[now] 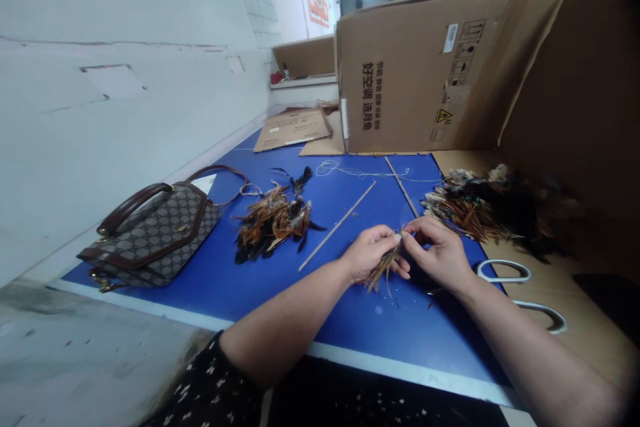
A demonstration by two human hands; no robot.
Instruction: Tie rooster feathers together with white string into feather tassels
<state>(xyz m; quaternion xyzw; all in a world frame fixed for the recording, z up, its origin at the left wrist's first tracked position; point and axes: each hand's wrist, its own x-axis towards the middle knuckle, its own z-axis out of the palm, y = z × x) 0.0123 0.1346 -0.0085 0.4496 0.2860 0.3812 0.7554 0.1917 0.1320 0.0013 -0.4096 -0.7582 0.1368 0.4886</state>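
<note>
My left hand (373, 252) is closed around a small bunch of brown feathers (381, 272), whose tips fan downward below the fingers. My right hand (439, 250) meets it at the top of the bunch, thumb and forefinger pinched together; whatever lies between those fingertips is too small to make out. To the left on the blue tabletop (280, 280) lies a pile of brown and black feathers (275, 220). Another, larger heap of feathers (480, 203) sits to the right, beyond my right hand. White-handled scissors (505, 271) lie beside my right forearm, their blades mostly hidden.
A patterned handbag (155, 233) stands at the left by the wall. Two thin sticks, one a long strip (337, 225), lie on the table near a loose thread (350, 170). A large cardboard box (410, 80) blocks the back right, with flat cardboard (293, 128) beside it.
</note>
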